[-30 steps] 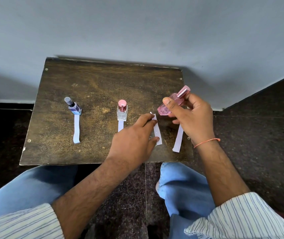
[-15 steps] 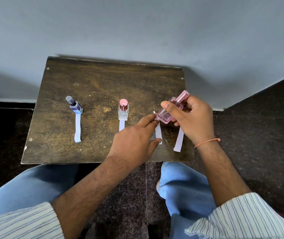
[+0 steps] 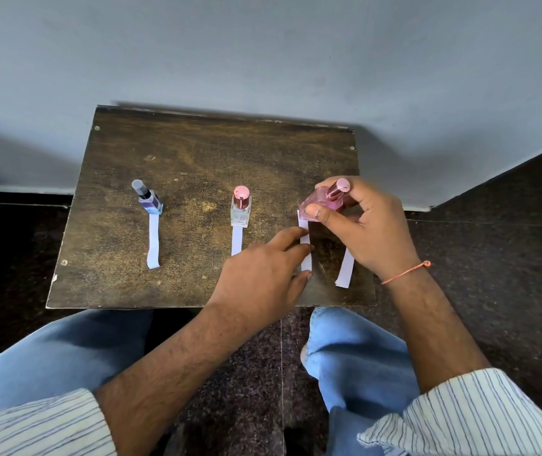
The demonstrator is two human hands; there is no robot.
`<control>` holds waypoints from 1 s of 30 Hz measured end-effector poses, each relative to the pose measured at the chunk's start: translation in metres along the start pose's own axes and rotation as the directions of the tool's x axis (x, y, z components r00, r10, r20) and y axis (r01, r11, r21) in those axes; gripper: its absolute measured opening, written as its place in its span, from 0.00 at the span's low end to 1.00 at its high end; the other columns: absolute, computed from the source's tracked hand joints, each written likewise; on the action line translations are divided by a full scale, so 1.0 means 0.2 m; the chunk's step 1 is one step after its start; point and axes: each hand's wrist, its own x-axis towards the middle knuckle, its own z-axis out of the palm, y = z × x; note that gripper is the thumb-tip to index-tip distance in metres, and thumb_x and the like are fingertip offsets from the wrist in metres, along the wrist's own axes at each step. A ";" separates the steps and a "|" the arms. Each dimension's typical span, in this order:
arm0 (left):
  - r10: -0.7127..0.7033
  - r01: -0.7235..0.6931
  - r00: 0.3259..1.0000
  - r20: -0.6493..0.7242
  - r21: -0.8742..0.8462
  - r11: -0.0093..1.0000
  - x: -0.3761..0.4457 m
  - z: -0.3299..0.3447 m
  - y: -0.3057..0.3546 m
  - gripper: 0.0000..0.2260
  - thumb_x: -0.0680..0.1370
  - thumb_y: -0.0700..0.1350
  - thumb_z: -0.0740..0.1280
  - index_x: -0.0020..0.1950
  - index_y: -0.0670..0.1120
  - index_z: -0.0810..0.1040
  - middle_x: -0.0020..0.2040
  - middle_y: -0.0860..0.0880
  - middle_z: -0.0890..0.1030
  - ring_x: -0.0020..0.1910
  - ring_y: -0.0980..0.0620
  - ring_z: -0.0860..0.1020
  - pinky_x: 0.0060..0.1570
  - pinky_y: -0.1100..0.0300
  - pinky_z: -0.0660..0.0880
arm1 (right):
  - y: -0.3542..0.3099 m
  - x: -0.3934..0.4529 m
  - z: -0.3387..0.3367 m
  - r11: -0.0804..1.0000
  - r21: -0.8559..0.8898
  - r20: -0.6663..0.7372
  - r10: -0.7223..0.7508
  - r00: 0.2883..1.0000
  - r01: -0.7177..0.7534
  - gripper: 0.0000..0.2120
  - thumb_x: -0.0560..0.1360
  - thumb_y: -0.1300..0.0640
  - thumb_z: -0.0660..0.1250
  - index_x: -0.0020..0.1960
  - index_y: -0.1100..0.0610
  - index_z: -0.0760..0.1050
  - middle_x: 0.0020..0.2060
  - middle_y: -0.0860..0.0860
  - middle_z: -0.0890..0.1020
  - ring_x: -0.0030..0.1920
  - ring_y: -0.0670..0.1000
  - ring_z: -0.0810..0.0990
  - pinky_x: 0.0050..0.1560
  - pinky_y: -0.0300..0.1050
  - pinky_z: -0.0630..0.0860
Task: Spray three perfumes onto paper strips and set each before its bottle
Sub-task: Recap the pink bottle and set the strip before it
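My right hand (image 3: 366, 228) grips a pink perfume bottle (image 3: 324, 200), tilted, just above the table's right side. Below it lies a white paper strip (image 3: 305, 245), and my left hand (image 3: 264, 274) pinches it between thumb and fingers flat on the table. Another strip (image 3: 344, 271) lies further right, partly under my right wrist. A blue bottle (image 3: 148, 200) with a grey cap stands at the left with a strip (image 3: 153, 241) before it. In the middle stands a clear bottle (image 3: 240, 207) with a pink cap, and its strip (image 3: 236, 240) lies in front.
The small dark wooden table (image 3: 197, 159) stands against a grey wall. My knees in blue jeans are just under its front edge. Dark stone floor surrounds it on both sides.
My right hand has brought the pink bottle lower and more upright, closer to the strip. My left hand stays on the strip and has barely shifted.
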 end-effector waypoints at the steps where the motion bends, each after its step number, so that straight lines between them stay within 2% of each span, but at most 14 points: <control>1: 0.002 -0.002 1.000 -0.005 0.001 1.000 0.00 0.00 0.00 0.22 0.85 0.61 0.61 0.78 0.59 0.72 0.82 0.63 0.64 0.56 0.51 0.85 0.46 0.50 0.86 | 0.00 0.00 0.01 1.000 -0.008 0.016 -0.023 1.000 0.023 0.13 0.77 0.53 0.80 0.60 0.53 0.86 0.53 0.47 0.88 0.52 0.44 0.86 0.50 0.32 0.78; 6: 0.001 -0.001 1.000 -0.027 -0.010 1.000 0.00 -0.01 0.00 0.22 0.85 0.59 0.61 0.79 0.59 0.72 0.83 0.63 0.65 0.58 0.50 0.85 0.47 0.50 0.85 | -0.01 0.01 0.03 0.996 -0.031 0.045 -0.085 0.995 0.087 0.14 0.77 0.54 0.80 0.61 0.54 0.86 0.54 0.48 0.87 0.53 0.46 0.85 0.51 0.34 0.79; 10: 0.004 -0.004 1.000 -0.019 -0.005 1.000 0.00 -0.01 0.01 0.22 0.85 0.59 0.61 0.79 0.58 0.72 0.83 0.63 0.64 0.58 0.49 0.84 0.47 0.51 0.84 | 0.01 0.02 0.04 0.994 -0.070 0.095 -0.081 0.992 0.088 0.18 0.77 0.52 0.80 0.66 0.52 0.85 0.57 0.47 0.86 0.57 0.46 0.84 0.59 0.40 0.80; 12: 0.001 -0.001 1.000 -0.014 0.001 1.000 0.00 -0.02 0.01 0.22 0.85 0.59 0.61 0.80 0.59 0.71 0.83 0.63 0.63 0.58 0.50 0.84 0.47 0.52 0.83 | 0.02 0.02 0.04 0.997 -0.049 0.102 -0.054 0.993 0.059 0.22 0.77 0.53 0.80 0.70 0.51 0.83 0.58 0.48 0.86 0.58 0.45 0.84 0.62 0.38 0.79; 15: 0.016 -0.016 1.000 -0.012 -0.009 1.000 0.00 -0.01 0.00 0.22 0.85 0.59 0.60 0.80 0.59 0.71 0.83 0.64 0.62 0.59 0.51 0.84 0.48 0.52 0.84 | 0.03 0.01 0.04 1.000 -0.009 0.126 0.005 0.992 -0.004 0.29 0.75 0.57 0.81 0.74 0.47 0.79 0.60 0.47 0.86 0.56 0.46 0.84 0.55 0.35 0.80; 18: 0.062 -0.065 0.997 -0.044 -0.079 0.995 0.00 -0.05 -0.02 0.21 0.84 0.60 0.62 0.77 0.60 0.73 0.81 0.64 0.66 0.59 0.54 0.85 0.47 0.53 0.85 | 0.04 0.01 0.03 0.999 -0.016 0.123 0.050 0.991 -0.049 0.28 0.75 0.59 0.81 0.72 0.46 0.80 0.59 0.44 0.87 0.53 0.46 0.86 0.52 0.39 0.83; 20: 0.093 -0.106 0.990 -0.110 -0.120 0.987 -0.01 -0.11 -0.04 0.17 0.83 0.62 0.64 0.69 0.60 0.80 0.72 0.63 0.76 0.52 0.58 0.85 0.44 0.55 0.85 | 0.04 0.01 0.02 0.997 -0.038 0.110 0.077 0.991 -0.073 0.24 0.74 0.58 0.82 0.68 0.48 0.82 0.55 0.45 0.88 0.52 0.46 0.87 0.54 0.40 0.83; 22: 0.107 -0.133 0.980 -0.166 -0.154 0.979 -0.04 -0.19 -0.06 0.15 0.82 0.64 0.65 0.55 0.57 0.85 0.53 0.61 0.85 0.41 0.62 0.83 0.39 0.58 0.83 | 0.04 0.00 0.02 0.995 -0.064 0.098 0.088 0.991 -0.082 0.22 0.74 0.55 0.83 0.66 0.50 0.84 0.52 0.46 0.89 0.51 0.45 0.87 0.55 0.38 0.83; 24: 0.152 -0.201 0.962 -0.227 -0.211 0.957 -0.08 -0.28 -0.10 0.15 0.82 0.61 0.68 0.43 0.53 0.85 0.37 0.61 0.82 0.33 0.64 0.79 0.34 0.63 0.78 | 0.03 0.01 0.01 0.994 -0.080 0.089 0.082 0.993 -0.075 0.21 0.74 0.55 0.83 0.66 0.50 0.84 0.52 0.45 0.89 0.51 0.45 0.87 0.56 0.37 0.82; 25: 0.183 -0.256 0.942 -0.281 -0.252 0.933 -0.11 -0.33 -0.12 0.15 0.82 0.57 0.72 0.38 0.51 0.84 0.32 0.62 0.78 0.30 0.65 0.76 0.32 0.67 0.73 | 0.03 0.01 0.01 0.994 -0.084 0.087 0.080 0.993 -0.073 0.21 0.74 0.55 0.83 0.65 0.50 0.85 0.52 0.45 0.89 0.51 0.44 0.87 0.56 0.37 0.82; 26: 0.195 -0.303 0.920 -0.340 -0.303 0.904 -0.13 -0.40 -0.15 0.16 0.81 0.52 0.74 0.35 0.50 0.82 0.30 0.62 0.75 0.28 0.64 0.73 0.31 0.69 0.68 | 0.03 0.01 0.02 0.993 -0.087 0.083 0.082 0.993 -0.075 0.21 0.74 0.55 0.83 0.65 0.49 0.85 0.52 0.44 0.89 0.51 0.44 0.87 0.56 0.37 0.82; 28: 0.142 -0.345 0.877 -0.460 -0.396 0.851 -0.20 -0.51 -0.24 0.19 0.81 0.44 0.73 0.31 0.47 0.77 0.28 0.56 0.74 0.27 0.58 0.73 0.28 0.63 0.66 | 0.02 0.01 0.02 0.992 -0.097 0.056 0.088 0.994 -0.083 0.22 0.74 0.56 0.83 0.66 0.48 0.85 0.50 0.43 0.88 0.50 0.42 0.86 0.55 0.34 0.81; 30: -0.016 -0.288 0.827 -0.562 -0.449 0.846 -0.26 -0.58 -0.39 0.18 0.83 0.45 0.70 0.33 0.45 0.77 0.28 0.49 0.76 0.29 0.59 0.73 0.29 0.59 0.66 | 0.02 0.01 0.02 0.990 -0.104 0.034 0.103 0.994 -0.099 0.23 0.73 0.56 0.83 0.67 0.48 0.85 0.46 0.39 0.86 0.49 0.35 0.85 0.54 0.27 0.78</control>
